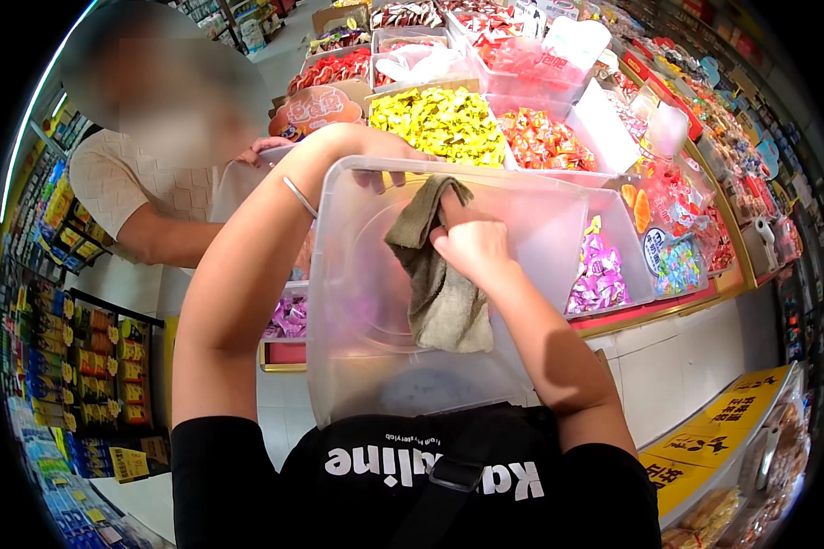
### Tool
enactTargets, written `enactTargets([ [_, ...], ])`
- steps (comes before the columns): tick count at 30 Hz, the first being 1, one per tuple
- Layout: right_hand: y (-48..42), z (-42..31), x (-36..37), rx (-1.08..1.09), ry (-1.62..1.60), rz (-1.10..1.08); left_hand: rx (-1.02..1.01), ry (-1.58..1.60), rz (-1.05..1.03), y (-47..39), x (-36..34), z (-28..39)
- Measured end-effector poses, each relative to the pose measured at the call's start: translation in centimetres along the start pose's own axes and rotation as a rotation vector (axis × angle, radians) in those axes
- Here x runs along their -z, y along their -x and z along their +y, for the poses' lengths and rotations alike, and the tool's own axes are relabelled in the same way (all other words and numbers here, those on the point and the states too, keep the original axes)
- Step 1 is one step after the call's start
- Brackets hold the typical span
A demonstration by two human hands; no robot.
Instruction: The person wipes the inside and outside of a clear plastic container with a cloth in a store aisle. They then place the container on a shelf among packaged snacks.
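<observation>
A large translucent plastic bin (357, 274) is tilted against my body, its inside facing me. My left hand (378, 147) grips the far rim from outside, and its fingertips show through the plastic. A grey-brown cloth (446, 295) hangs down inside the bin. My right hand (470, 233) holds the cloth's upper part, with a finger pushed into its fold. Just beyond the rim lie yellow-wrapped candies (439, 127) in a display box.
Red-wrapped candies (546, 141) and purple-wrapped candies (599, 271) fill neighbouring bins on the stand. Another person (172, 185) stands at the left, close to my left arm, with a hand on a clear bin. Snack racks (96, 370) rise at the left; a yellow-edged display (714, 439) stands at the right.
</observation>
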State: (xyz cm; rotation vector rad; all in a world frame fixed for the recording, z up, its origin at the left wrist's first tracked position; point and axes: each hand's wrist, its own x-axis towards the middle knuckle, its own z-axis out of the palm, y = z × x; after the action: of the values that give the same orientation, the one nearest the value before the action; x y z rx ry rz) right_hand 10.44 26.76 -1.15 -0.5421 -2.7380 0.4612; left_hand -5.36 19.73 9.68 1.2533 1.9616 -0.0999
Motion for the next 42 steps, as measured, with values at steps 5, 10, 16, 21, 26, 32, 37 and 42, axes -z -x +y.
enactTargets([
  [5, 0.1, 1.1, -0.7, -0.034, -0.036, -0.049, -0.162, -0.093, -0.015, -1.3, 0.0, -1.5],
  [10, 1.0, 1.0, -0.4, -0.01, 0.034, -0.073, -0.056, 0.105, 0.036, 1.1, 0.1, 0.2],
  [16, 0.0, 0.1, -0.5, 0.005, -0.063, 0.04, -0.157, 0.123, -0.017, -0.2, -0.3, -0.9],
  [21, 0.5, 0.1, -0.6, 0.079, -0.043, 0.069, -0.163, 0.244, 0.075, 1.2, -0.3, 1.1],
  [26, -0.3, -3.1, 1.0, 0.093, -0.106, 0.023, -0.125, 0.262, -0.033, 0.9, 0.4, 1.7],
  [32, 0.8, 2.1, 0.2, -0.044, -0.028, -0.02, -0.011, 0.307, 0.022, 0.5, -0.2, -0.7],
  [37, 3.5, -1.7, 7.5, 0.319, -0.277, 0.429, -0.006, 0.345, -0.021, 0.6, -0.2, -2.2],
  [42, 1.0, -4.0, 16.4, 0.428, -0.055, 0.607, -0.052, 0.222, 0.041, -0.5, -0.2, -0.5],
])
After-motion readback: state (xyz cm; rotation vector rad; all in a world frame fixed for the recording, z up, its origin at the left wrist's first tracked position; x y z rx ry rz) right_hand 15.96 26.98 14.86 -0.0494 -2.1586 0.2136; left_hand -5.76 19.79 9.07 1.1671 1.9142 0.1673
